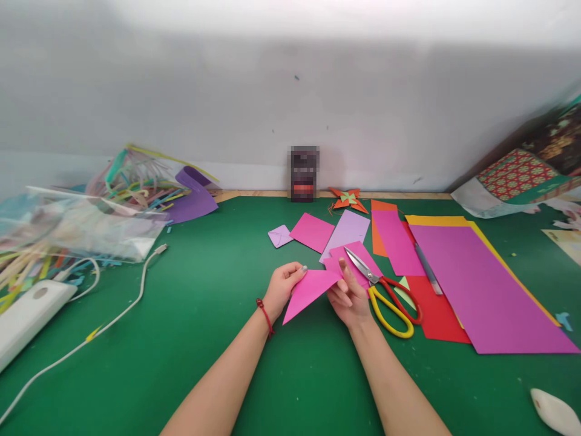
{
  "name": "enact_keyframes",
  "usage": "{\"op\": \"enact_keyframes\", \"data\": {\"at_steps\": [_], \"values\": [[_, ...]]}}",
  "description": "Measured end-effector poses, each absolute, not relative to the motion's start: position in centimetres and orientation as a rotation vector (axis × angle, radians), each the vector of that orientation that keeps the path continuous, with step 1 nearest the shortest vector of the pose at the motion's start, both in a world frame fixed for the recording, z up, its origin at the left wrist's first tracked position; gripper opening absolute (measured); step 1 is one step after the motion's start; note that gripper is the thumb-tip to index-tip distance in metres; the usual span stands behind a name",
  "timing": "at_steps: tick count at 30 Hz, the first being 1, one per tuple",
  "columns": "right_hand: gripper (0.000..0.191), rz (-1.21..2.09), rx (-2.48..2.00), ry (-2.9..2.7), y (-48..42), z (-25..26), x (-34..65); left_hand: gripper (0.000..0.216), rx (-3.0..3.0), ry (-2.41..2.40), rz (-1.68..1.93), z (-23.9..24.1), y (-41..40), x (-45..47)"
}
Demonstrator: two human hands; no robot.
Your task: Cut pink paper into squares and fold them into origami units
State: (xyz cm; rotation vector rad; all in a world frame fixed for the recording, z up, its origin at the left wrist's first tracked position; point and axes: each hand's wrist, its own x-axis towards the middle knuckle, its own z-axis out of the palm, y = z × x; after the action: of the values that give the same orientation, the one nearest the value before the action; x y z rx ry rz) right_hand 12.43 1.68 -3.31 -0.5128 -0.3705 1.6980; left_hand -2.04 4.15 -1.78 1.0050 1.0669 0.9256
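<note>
A pink paper folded into a triangle (pixel 307 292) is held between both hands just above the green table (pixel 218 339). My left hand (pixel 282 287) pinches its upper left edge; a red string is tied round that wrist. My right hand (pixel 348 297) grips the triangle's right corner with the fingers curled and the thumb on top. Right beside my right hand lie scissors (pixel 385 292) with yellow and red handles, their blades resting on a pink sheet (pixel 358 257).
Coloured sheets lie at the right: large purple (pixel 481 290), red (pixel 442 315), yellow, orange. Small pink and lilac pieces (pixel 313 231) and an orange paper star (pixel 348 200) sit behind. A clear bag of paper strips (pixel 91 221), a white power bank (pixel 27 318) and cable occupy the left.
</note>
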Motion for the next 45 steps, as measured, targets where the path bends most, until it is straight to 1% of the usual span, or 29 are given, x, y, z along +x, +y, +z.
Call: {"op": "enact_keyframes", "data": {"at_steps": [7,16,23,28,31,36,38,40,45], "values": [[0.014,1.669,-0.645,-0.415,1.7,-3.2,12.5,0.033,1.012,1.056,0.923,-1.7,4.3,-2.2],[0.019,1.711,-0.542,-0.498,1.6,-4.2,12.8,0.034,1.035,1.062,0.906,-1.9,4.3,-2.2],[0.016,1.631,-0.638,-0.504,1.7,-3.5,12.8,0.034,0.982,1.059,0.929,-2.1,4.2,-2.1],[0.031,1.58,-0.707,-0.523,2.3,-2.8,12.8,0.035,0.894,1.115,1.097,-2.7,4.5,-2.2],[0.034,1.567,-0.841,-0.619,2.7,-3.3,12.3,0.037,0.871,1.174,1.21,-3.0,4.7,-2.3],[0.045,1.522,-1.017,-0.816,2.6,-4.1,11.2,0.036,0.988,1.27,1.237,-3.1,4.7,-2.3],[0.045,1.509,-1.046,-0.906,2.4,-4.1,10.9,0.035,1.041,1.284,1.22,-3.0,4.6,-2.1],[0.041,1.477,-1.091,-0.961,2.3,-4.0,10.7,0.034,1.099,1.269,1.177,-2.9,4.5,-2.0],[0.038,1.41,-1.162,-0.922,2.3,-4.2,10.6,0.035,1.16,1.19,1.084,-2.6,4.2,-1.7]]}}
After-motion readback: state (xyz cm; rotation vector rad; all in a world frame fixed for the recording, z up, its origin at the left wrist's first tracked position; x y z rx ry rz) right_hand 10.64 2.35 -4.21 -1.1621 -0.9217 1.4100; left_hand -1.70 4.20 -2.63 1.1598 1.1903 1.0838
